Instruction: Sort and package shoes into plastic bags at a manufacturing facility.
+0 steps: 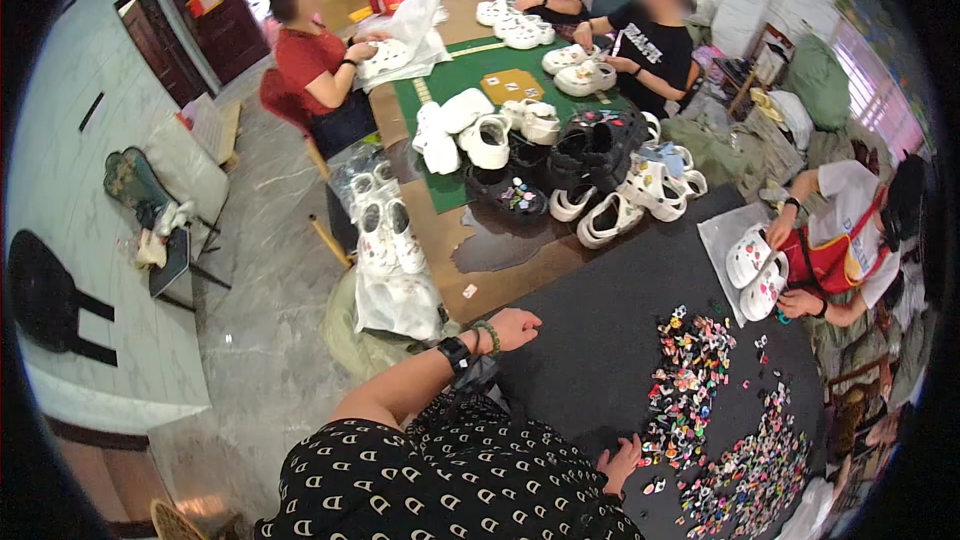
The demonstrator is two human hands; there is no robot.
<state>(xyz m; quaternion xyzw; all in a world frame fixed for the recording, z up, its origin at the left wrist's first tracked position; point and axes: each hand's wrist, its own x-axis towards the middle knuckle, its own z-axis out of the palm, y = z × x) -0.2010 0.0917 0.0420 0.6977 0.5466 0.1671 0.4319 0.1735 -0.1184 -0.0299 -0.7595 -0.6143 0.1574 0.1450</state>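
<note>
My left hand [515, 328] is at the left edge of the dark table, a watch and beaded bracelet on its wrist; its fingers point right and nothing shows in them. Farther down, my right hand [622, 459] rests on the dark surface with its fingers apart, beside a heap of small colourful shoe charms [688, 380]. I see nothing held in it. A second wide pile of charms [750, 480] spreads to its right. The dark table top [580, 370] lies between my hands.
White clogs [660, 190] and black clogs [595, 145] crowd the far table. Bagged white shoes [390, 240] stand at its left. At the right, a person handles white clogs [757, 272] with charms. Three other people sit at the far end with white clogs.
</note>
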